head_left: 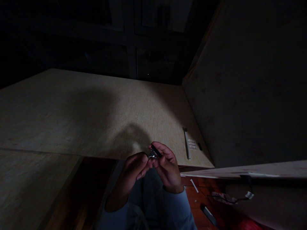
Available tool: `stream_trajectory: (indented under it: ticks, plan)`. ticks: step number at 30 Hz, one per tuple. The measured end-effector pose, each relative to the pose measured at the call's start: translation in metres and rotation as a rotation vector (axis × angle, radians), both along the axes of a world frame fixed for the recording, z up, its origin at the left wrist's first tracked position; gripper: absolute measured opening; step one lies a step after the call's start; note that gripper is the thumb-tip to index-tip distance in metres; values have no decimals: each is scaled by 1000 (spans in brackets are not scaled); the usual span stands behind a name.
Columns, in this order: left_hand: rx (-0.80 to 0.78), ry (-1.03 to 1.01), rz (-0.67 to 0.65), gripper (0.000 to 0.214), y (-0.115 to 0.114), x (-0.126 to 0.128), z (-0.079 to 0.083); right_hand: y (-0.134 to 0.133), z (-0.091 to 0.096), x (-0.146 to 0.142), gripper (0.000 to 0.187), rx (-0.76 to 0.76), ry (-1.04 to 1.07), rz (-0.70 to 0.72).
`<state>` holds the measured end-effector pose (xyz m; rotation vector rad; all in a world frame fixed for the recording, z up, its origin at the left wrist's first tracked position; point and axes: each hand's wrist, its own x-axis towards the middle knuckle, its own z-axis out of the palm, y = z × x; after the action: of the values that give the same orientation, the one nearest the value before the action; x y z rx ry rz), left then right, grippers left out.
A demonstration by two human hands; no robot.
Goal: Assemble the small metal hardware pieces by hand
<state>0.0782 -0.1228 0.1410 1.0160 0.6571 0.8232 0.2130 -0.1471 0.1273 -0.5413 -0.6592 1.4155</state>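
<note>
Both my hands are close together above the near edge of the table, around a small item with a shiny, silvery part (152, 154) and a short black bar (156, 150). The fingers of my left hand (134, 167) are pinched at the shiny part. My right hand (169, 164) is closed around the black bar, thumb against its lower end. The item's exact kind is too dark and small to tell, and my fingers cover some of it. To the right lie a slim pale stick with a dark end (187, 143), a small clear pack with pockets (192, 144) and a short black piece (200, 146).
The pale tabletop (96, 108) spreads ahead and left, with shadows on it. An upright panel (244, 89) borders its right side. On the reddish floor below are a white strip (194, 185), a dark flat object (209, 215) and a cable (227, 200). The background is very dark.
</note>
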Motion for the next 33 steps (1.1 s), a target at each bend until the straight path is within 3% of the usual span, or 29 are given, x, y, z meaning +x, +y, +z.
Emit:
stream_trajectory:
  ticks: [6, 19, 33]
  plan:
    - [-56, -109, -35, 50, -2, -4, -3, -2, 0, 1, 42, 36, -19, 21]
    - [33, -8, -128, 52, -8, -13, 14, -9, 14, 2, 40, 122, -12, 26]
    - [10, 2, -55, 50, -7, -12, 6, -11, 8, 1, 41, 135, 2, 65]
